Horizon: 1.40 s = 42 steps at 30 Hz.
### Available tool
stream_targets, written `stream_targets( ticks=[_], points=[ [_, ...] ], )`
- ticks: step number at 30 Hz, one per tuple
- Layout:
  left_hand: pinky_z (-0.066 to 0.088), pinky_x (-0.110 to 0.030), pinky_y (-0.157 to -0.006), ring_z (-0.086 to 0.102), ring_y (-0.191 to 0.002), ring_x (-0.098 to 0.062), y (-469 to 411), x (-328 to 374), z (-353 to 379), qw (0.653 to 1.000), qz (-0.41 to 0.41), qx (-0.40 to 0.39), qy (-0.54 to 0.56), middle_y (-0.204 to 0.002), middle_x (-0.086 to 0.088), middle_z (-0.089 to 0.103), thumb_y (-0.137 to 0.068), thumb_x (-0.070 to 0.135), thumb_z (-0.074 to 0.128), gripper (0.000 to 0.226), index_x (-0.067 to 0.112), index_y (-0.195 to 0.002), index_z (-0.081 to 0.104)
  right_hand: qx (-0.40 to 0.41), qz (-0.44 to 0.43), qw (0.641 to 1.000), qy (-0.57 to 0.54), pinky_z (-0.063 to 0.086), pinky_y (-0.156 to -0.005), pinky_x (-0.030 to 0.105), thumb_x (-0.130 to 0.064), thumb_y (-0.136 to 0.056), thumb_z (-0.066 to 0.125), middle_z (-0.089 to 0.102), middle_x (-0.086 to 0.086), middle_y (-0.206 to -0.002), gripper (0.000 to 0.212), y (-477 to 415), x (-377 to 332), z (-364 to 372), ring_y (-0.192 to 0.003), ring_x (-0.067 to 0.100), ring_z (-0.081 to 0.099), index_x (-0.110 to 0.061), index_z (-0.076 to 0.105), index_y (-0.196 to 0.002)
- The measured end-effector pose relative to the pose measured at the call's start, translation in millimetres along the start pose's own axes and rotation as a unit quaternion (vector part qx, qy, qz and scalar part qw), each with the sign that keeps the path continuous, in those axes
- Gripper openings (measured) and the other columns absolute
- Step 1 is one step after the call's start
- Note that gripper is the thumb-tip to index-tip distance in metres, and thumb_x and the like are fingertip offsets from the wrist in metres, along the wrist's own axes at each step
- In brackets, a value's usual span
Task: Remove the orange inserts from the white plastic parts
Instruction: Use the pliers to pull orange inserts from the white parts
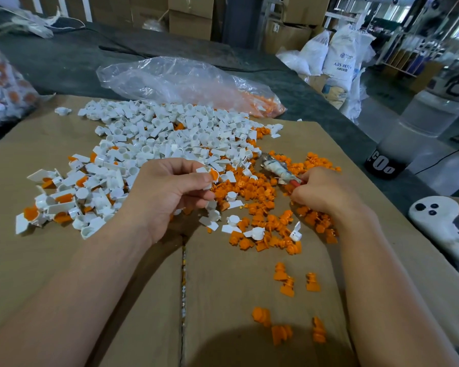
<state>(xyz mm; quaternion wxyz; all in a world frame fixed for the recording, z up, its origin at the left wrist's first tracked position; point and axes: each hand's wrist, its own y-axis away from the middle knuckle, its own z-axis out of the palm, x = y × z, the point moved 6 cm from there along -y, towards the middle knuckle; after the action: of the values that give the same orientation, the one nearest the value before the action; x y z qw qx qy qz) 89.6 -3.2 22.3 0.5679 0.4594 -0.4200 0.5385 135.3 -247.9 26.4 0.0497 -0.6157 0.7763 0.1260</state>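
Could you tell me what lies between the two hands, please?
In the head view, loose orange inserts with a few white parts among them lie between the left hand and the right hand.

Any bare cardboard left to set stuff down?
Near-left cardboard, below the white parts and left of the left hand; also the near strip along the seam, left of the stray orange inserts. Crowded: centre, around the right hand.

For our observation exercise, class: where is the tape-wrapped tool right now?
In the head view, the tape-wrapped tool is right of centre, gripped by the right hand, above the heap of orange inserts.
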Motion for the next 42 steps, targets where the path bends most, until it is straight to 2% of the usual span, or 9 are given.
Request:
stream_targets(
  ticks=[4, 7, 10, 12, 16, 23, 30, 37, 42],
  points=[
    [0.048, -0.017, -0.043, 0.063, -0.048, -0.013, -0.4, 1.6, -2.2, 1.000, 0.023, 0.018, 0.010, -0.053, -0.001, 0.062, -0.076, -0.004, 0.065, 0.008, 0.004, -0.077, 0.061, 0.075, -0.029, 0.996, -0.030, 0.036, -0.059, 0.030, -0.017, -0.085, 0.053, 0.049, 0.000, -0.082, 0.021, 1.6, -5.3, -12.4, -0.077, 0.018, 0.048, -0.015, 0.054, -0.105],
    [0.048, -0.017, -0.044, 0.062, -0.048, -0.011, -0.5, 4.6, -4.7, 0.998, 0.049, 0.038, 0.014, -0.053, 0.003, 0.063, -0.078, -0.003, 0.064, 0.011, 0.008, -0.076, 0.060, 0.161, -0.111, 0.978, -0.073, 0.032, -0.065, 0.030, -0.017, -0.086, 0.055, 0.047, -0.002, -0.091, 0.026, 13.0, -19.3, -26.5, -0.083, 0.015, 0.043, -0.017, 0.052, -0.112],
    [0.045, -0.016, -0.041, 0.059, -0.045, -0.008, 0.1, 7.1, -7.6, 0.996, 0.071, 0.058, 0.021, -0.055, 0.004, 0.064, -0.081, -0.003, 0.062, 0.012, 0.009, -0.078, 0.060, 0.188, -0.206, 0.955, -0.100, 0.032, -0.058, 0.022, -0.028, -0.087, 0.058, 0.049, -0.004, -0.095, 0.025, 29.2, -39.0, -30.3, -0.081, 0.010, 0.044, -0.020, 0.052, -0.109],
    [0.045, -0.016, -0.040, 0.058, -0.044, -0.007, 0.5, 8.0, -8.5, 0.994, 0.081, 0.069, 0.028, -0.055, 0.004, 0.064, -0.082, -0.003, 0.061, 0.013, 0.010, -0.078, 0.060, 0.181, -0.255, 0.944, -0.101, 0.034, -0.061, 0.017, -0.032, -0.086, 0.059, 0.048, -0.007, -0.095, 0.026, 39.6, -52.8, -27.3, -0.083, 0.009, 0.046, -0.021, 0.052, -0.108],
    [0.044, -0.015, -0.041, 0.056, -0.044, -0.006, 0.9, 10.5, -8.6, 0.991, 0.099, 0.079, 0.030, -0.054, 0.006, 0.063, -0.082, -0.001, 0.060, 0.014, 0.011, -0.075, 0.059, 0.142, -0.299, 0.940, -0.087, 0.046, -0.077, 0.033, -0.036, -0.084, 0.061, 0.053, -0.007, -0.099, 0.033, 51.5, -72.4, -13.9, -0.093, 0.013, 0.051, -0.020, 0.053, -0.112],
    [0.043, -0.015, -0.042, 0.056, -0.045, -0.004, 2.3, 14.3, -12.8, 0.986, 0.122, 0.109, 0.038, -0.053, 0.008, 0.062, -0.083, 0.001, 0.061, 0.014, 0.013, -0.076, 0.060, 0.079, -0.319, 0.939, -0.101, 0.038, -0.082, 0.026, -0.037, -0.084, 0.062, 0.050, -0.008, -0.102, 0.036, 55.3, -80.1, -4.3, -0.100, 0.011, 0.047, -0.019, 0.052, -0.113],
    [0.041, -0.015, -0.041, 0.056, -0.044, -0.004, 2.7, 16.2, -13.6, 0.983, 0.137, 0.115, 0.043, -0.051, 0.009, 0.060, -0.082, 0.001, 0.061, 0.015, 0.014, -0.074, 0.058, 0.058, -0.331, 0.936, -0.102, 0.041, -0.089, 0.034, -0.041, -0.084, 0.060, 0.055, -0.003, -0.110, 0.040, 58.2, -83.0, -1.5, -0.105, 0.016, 0.048, -0.019, 0.052, -0.116],
    [0.042, -0.015, -0.041, 0.056, -0.044, -0.005, 2.2, 16.2, -13.1, 0.984, 0.136, 0.106, 0.047, -0.051, 0.009, 0.059, -0.082, 0.002, 0.060, 0.014, 0.014, -0.075, 0.058, 0.035, -0.346, 0.930, -0.117, 0.039, -0.079, 0.023, -0.038, -0.084, 0.061, 0.056, -0.004, -0.107, 0.036, 61.5, -84.5, -1.2, -0.096, 0.010, 0.048, -0.018, 0.054, -0.114],
    [0.042, -0.014, -0.041, 0.056, -0.045, -0.005, 2.4, 15.7, -13.2, 0.985, 0.136, 0.097, 0.047, -0.050, 0.009, 0.059, -0.082, 0.003, 0.060, 0.014, 0.014, -0.074, 0.058, 0.033, -0.348, 0.929, -0.119, 0.033, -0.073, 0.008, -0.038, -0.084, 0.061, 0.052, -0.007, -0.103, 0.038, 60.8, -84.2, -0.4, -0.092, 0.006, 0.044, -0.017, 0.054, -0.116]
  ],
)
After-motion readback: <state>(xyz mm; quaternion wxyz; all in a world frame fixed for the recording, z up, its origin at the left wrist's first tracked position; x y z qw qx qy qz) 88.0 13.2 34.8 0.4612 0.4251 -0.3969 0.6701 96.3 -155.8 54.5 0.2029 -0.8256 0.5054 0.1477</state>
